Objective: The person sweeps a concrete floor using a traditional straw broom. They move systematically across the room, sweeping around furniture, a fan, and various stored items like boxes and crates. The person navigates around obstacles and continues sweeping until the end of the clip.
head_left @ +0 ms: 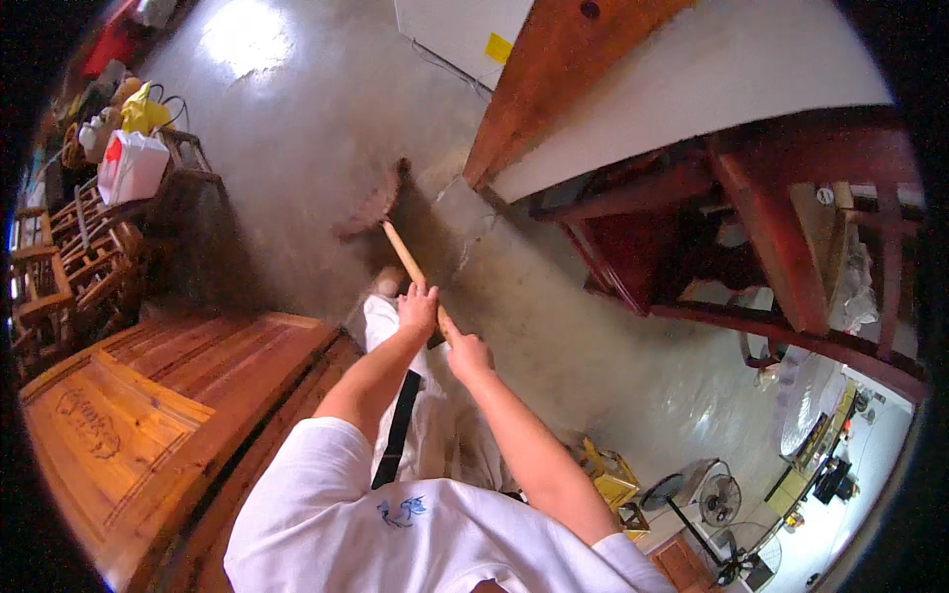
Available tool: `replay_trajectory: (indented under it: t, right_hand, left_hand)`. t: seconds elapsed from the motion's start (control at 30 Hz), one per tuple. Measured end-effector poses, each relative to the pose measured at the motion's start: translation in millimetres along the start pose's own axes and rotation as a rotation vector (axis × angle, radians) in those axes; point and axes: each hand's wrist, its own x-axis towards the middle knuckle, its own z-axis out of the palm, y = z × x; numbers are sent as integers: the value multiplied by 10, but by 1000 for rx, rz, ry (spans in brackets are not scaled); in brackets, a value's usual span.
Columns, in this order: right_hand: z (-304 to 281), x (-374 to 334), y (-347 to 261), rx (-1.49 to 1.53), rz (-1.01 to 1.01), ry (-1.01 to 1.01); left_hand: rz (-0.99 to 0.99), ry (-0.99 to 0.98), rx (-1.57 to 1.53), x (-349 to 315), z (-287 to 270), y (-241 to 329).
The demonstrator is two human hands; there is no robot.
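Note:
A broom with a pale wooden handle and a wide reddish-brown head slants away from me, its head down on the grey floor. My left hand is wrapped round the handle, farther toward the head. Closer to my body, my right hand grips the same handle near its upper end. The broom head is slightly blurred, so its bristles do not show clearly.
A carved wooden panel lies at the left, below stacked wooden chairs and a white container. Dark red wooden furniture stands at the right. Fans and a yellow item are at the lower right.

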Motion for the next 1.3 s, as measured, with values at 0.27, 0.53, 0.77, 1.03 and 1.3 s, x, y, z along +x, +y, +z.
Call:
replay_trajectory:
  t: [0.27,0.53,0.77,1.03,1.3]
  right_hand:
    - [204,-1282,1004,-89,304,-22]
    - [468,-2017,797,-13,348,78]
    - [894,-1517,176,216,99,68]
    - [1521,-1259,787,273,371,130]
    - [969,-2389,2709,68,383,86]
  left_hand:
    - [224,-111,-145,-1020,803,1455]
    - [287,-232,-193,-1518,307,1410]
    - [214,-184,-181,-1594,319,166]
    - [85,-325,-205,-1753,786,738]
    - [282,-414,-22,-2075,1356,3018]
